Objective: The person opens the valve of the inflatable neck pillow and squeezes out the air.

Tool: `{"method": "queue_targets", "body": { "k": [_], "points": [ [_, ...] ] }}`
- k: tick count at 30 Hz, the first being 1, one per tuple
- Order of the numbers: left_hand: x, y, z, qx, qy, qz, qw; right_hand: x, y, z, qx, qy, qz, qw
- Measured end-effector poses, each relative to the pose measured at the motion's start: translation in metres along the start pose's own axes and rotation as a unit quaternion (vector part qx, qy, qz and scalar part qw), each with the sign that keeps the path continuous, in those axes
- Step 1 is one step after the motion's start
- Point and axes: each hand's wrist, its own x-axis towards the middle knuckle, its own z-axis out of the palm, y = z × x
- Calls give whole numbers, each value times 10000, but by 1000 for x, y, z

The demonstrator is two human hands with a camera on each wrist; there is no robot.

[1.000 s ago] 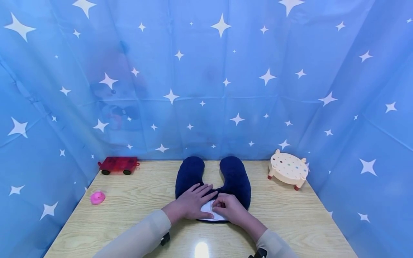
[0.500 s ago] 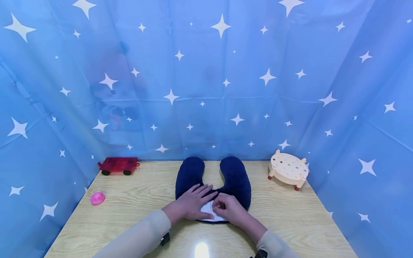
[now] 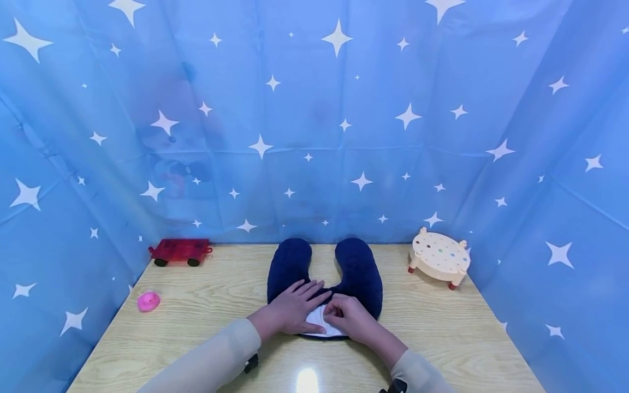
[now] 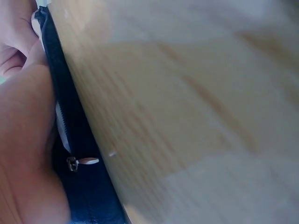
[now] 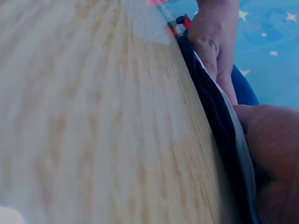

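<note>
A dark blue U-shaped neck pillow [image 3: 361, 273] lies on the table, its two ends pointing away from me. White inner cloth [image 3: 316, 316] shows through the opening in its near side. Spread out flat, my left hand [image 3: 297, 310] rests on the pillow, thumb across the white cloth. My right hand [image 3: 350, 315] has curled fingers, with thumb and forefinger pinching at the white cloth; its fingertips are partly hidden. In the left wrist view an unzipped zipper runs along the pillow's edge, with its metal zipper pull [image 4: 86, 161] hanging out near my left hand.
At the back left stands a red toy wagon [image 3: 181, 251] with black wheels. A pink rubber toy [image 3: 148, 301] lies nearer on the left. To the right is a small cream dotted toy table [image 3: 439, 254] with red feet. Blue star-printed curtains [image 3: 314, 109] enclose the wooden table [image 3: 221, 295].
</note>
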Motion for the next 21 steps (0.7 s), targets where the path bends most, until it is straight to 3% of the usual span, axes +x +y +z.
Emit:
{"method": "queue_targets", "body": {
  "k": [15,18,21],
  "points": [
    [2,1,-3,40,-115,-41,9999,1,3,0,-89,42,73,9999],
    [3,-2,-2,-384,-86,42,9992,1,4,0,-29,52,104,9999],
    [4,-12,-2,-1335,155,133,9908,0,5,0,63,61,33,10000]
  ]
}}
